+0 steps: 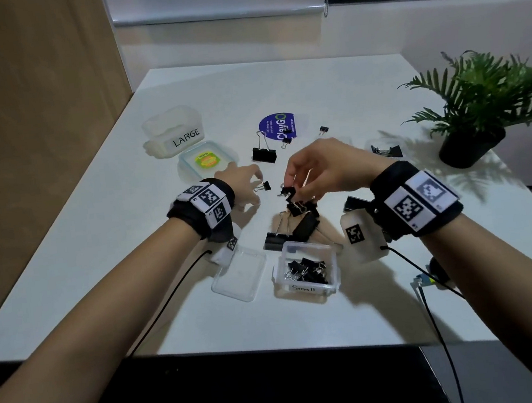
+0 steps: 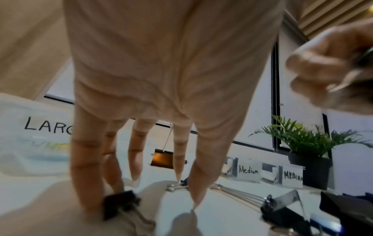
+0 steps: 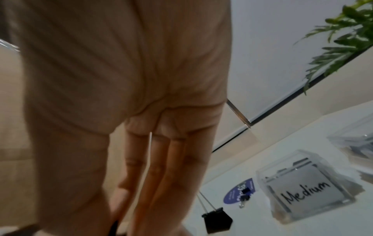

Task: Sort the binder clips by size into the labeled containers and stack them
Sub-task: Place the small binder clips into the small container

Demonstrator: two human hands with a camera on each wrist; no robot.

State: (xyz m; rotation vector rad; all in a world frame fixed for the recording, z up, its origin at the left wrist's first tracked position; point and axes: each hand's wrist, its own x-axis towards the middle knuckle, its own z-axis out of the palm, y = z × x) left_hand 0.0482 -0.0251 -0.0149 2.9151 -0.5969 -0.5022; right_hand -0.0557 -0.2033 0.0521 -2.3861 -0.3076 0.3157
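Observation:
My right hand hovers over a pile of black binder clips at mid table and pinches a small binder clip between thumb and fingers; in the right wrist view only a dark sliver of that clip shows. My left hand reaches forward with straight fingers, tips down on the table around another small clip. A further small clip lies by its outer fingers. The "Small" container near me holds several small clips. The "LARGE" container stands at the left; "Medium" containers at the right.
A large clip stands beyond my hands, before a blue round sticker with small clips on it. A clear lid lies left of the Small container, a green-labelled lid by LARGE. A potted plant stands right.

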